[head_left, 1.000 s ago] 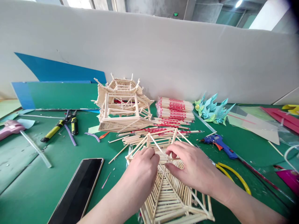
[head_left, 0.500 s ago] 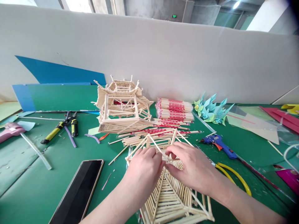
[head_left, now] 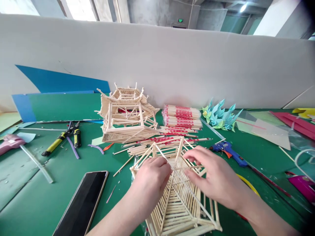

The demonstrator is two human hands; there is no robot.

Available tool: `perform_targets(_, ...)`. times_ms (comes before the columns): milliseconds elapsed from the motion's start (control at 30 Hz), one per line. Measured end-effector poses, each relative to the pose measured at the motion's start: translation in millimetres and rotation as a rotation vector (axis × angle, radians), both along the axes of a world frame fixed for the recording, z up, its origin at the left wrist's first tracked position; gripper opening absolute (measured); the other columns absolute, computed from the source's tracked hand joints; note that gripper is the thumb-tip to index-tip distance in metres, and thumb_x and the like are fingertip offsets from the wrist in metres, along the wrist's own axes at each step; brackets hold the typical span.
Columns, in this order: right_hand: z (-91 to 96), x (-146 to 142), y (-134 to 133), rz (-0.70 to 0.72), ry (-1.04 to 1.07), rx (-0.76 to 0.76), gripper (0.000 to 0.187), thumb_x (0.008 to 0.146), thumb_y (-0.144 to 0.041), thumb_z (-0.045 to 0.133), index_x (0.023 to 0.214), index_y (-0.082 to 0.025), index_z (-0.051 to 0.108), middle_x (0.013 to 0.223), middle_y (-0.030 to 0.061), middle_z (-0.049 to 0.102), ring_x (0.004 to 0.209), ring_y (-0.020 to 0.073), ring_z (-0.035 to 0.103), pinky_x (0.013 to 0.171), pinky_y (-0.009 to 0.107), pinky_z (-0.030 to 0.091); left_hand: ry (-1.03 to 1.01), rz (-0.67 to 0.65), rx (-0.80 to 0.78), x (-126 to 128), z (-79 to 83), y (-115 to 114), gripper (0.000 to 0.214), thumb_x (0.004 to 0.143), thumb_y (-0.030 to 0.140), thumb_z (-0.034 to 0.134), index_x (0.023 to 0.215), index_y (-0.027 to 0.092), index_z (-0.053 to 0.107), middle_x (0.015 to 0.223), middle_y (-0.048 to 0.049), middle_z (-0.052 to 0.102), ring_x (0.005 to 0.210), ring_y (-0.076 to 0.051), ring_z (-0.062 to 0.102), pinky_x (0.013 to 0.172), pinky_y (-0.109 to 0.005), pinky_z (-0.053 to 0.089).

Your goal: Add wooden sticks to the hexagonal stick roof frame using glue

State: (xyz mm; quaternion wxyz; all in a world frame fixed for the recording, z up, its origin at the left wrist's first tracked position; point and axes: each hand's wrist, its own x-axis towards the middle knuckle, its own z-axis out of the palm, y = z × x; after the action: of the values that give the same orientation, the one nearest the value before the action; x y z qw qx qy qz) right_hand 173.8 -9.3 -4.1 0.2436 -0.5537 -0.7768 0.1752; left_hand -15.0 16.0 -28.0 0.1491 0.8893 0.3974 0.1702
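A flat hexagonal frame of thin wooden sticks [head_left: 178,206] lies on the green table in front of me. My left hand [head_left: 150,183] rests on its near left part, fingers closed in a pinch on one end of a thin stick [head_left: 187,167]. That stick runs level across the frame's middle. My right hand [head_left: 216,178] hovers over the frame's right side, fingers bent, holding the stick's other end. Behind the frame stands a finished stick pavilion model [head_left: 126,114].
Loose sticks and a wrapped pack of chopsticks [head_left: 183,117] lie behind the frame. A phone [head_left: 82,203] lies at the left, pliers [head_left: 61,139] further left, a blue glue gun [head_left: 227,149] and paper cranes [head_left: 219,115] at the right. A white wall closes the back.
My right hand has slid to the right along the stick, away from my left hand. The view has tipped down slightly.
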Motion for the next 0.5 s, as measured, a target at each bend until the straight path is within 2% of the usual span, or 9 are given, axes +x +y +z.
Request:
perform_targets(100,-13.4,36,-10,-0.238,0.082,0.008,0.016,0.081,-0.033,0.050,0.095,-0.026,0.051,0.085,-0.0010,0.055,0.076,0.0129,0.053,0.067,0.025,0.043,-0.036,-0.016,-0.004,0,-0.2,1,0.023,0.084,0.009,0.039,0.072,0.013,0.059,0.075,-0.0054,0.058,0.070,-0.018,0.055,0.063,-0.031,0.044)
perform_targets(167,-36.6,66,-21,-0.408,0.089,-0.024,0.019,0.082,-0.039,0.048,0.095,-0.026,0.050,0.081,-0.0011,0.055,0.071,0.0130,0.054,0.063,0.024,0.044,-0.053,-0.021,-0.009,0,-0.2,2,0.023,0.084,0.010,0.039,0.074,0.013,0.060,0.076,-0.0063,0.059,0.072,-0.019,0.056,0.064,-0.032,0.045)
perform_targets(267,-82.2,107,-42,-0.598,-0.061,-0.098,0.023,0.082,-0.043,0.043,0.096,-0.026,0.050,0.086,0.0011,0.058,0.075,0.0159,0.057,0.064,0.026,0.046,-0.080,-0.021,-0.020,-1,0.1,2,0.024,0.085,0.011,0.039,0.075,0.012,0.061,0.077,-0.0077,0.060,0.073,-0.020,0.057,0.065,-0.033,0.045)
perform_targets(367,-119.7,132,-65,-0.669,-0.191,-0.110,0.029,0.078,-0.043,0.043,0.096,-0.022,0.052,0.095,0.0072,0.058,0.079,0.0220,0.059,0.059,0.031,0.047,-0.146,-0.041,-0.045,-2,2.5,2,0.025,0.086,0.013,0.039,0.075,0.012,0.061,0.077,-0.0082,0.060,0.071,-0.018,0.057,0.062,-0.030,0.046)
perform_targets(433,-133.3,140,-75,-0.686,-0.216,-0.100,0.029,0.077,-0.040,0.042,0.094,-0.019,0.053,0.096,0.0102,0.058,0.082,0.0243,0.059,0.064,0.035,0.048,-0.245,-0.078,-0.052,-4,7.2,1,0.023,0.086,0.013,0.040,0.078,0.012,0.062,0.078,-0.0076,0.060,0.069,-0.016,0.056,0.061,-0.027,0.045)
perform_targets(500,-138.8,142,-79,-0.691,-0.235,-0.098,0.028,0.076,-0.037,0.041,0.093,-0.018,0.054,0.092,0.0108,0.060,0.080,0.0244,0.060,0.064,0.035,0.048,-0.367,-0.106,-0.047,-6,14.5,0,0.020,0.085,0.013,0.043,0.081,0.014,0.062,0.080,-0.0064,0.060,0.070,-0.014,0.056,0.061,-0.024,0.045)
